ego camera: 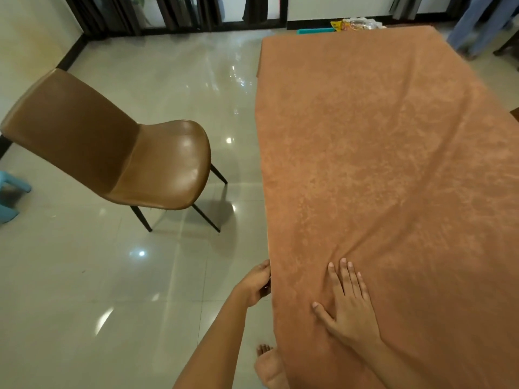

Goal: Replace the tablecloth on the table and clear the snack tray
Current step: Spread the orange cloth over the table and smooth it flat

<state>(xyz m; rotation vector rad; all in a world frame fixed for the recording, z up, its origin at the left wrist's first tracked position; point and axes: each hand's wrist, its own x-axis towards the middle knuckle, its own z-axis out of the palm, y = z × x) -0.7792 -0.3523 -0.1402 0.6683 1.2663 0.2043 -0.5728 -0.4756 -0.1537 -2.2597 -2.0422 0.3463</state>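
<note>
An orange-brown tablecloth (379, 164) covers the whole table on the right and hangs over its left edge. My right hand (346, 304) lies flat on the cloth near the front left corner, fingers spread, with folds radiating from it. My left hand (257, 284) is at the table's left edge, its fingers closed on the hanging edge of the cloth. Beyond the far end of the table, a teal snack tray (314, 31) shows as a strip, with snack packets (355, 24) beside it.
A brown leather chair (126, 153) on black legs stands on the glossy tiled floor left of the table. A light blue plastic stool (11, 197) is at the left edge. Another person's legs (477, 21) stand at the far right. My bare foot (268, 366) is beside the table.
</note>
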